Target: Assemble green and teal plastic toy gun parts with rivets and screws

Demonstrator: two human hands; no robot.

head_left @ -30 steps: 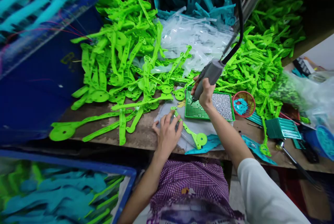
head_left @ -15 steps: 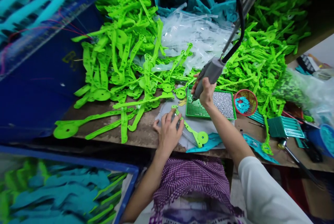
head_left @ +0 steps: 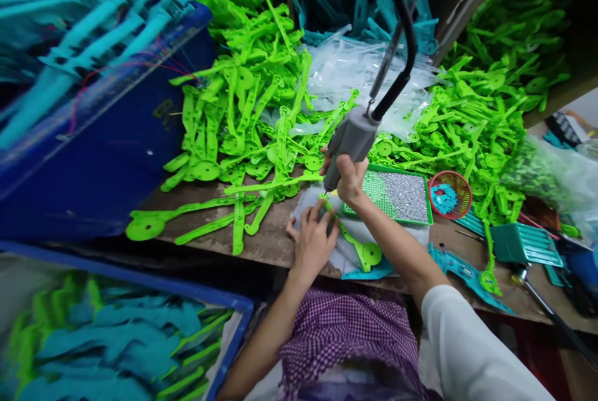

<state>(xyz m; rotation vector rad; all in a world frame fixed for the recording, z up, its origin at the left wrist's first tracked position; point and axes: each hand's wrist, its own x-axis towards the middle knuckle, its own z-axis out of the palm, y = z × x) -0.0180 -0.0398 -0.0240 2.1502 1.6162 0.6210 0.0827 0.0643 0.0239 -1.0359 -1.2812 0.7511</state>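
Note:
My right hand (head_left: 351, 178) grips a grey electric screwdriver (head_left: 351, 139) that hangs from a spring and black cable. Its bit points down at the far end of a long lime-green plastic part (head_left: 362, 248); whether it touches cannot be made out. My left hand (head_left: 314, 238) is curled over that part and presses it on a pale cloth (head_left: 299, 202). Something dark shows between its fingers, mostly hidden. Beside the right hand lies a green perforated tray (head_left: 374, 194) of small silvery screws (head_left: 407, 195). Under the part's round end lies a turquoise plastic piece (head_left: 369, 271).
Lime-green parts (head_left: 243, 108) and clear plastic pieces (head_left: 374, 71) are heaped behind. A blue bin (head_left: 93, 183) stands left, another blue-rimmed crate (head_left: 163, 279) below it. On the right are a red basket (head_left: 462, 202) of turquoise bits and a teal slotted box (head_left: 527, 244).
My right hand has brought the screwdriver left and down from over the screw tray to the part's far end. My left hand stays on the part. The view has shifted slightly.

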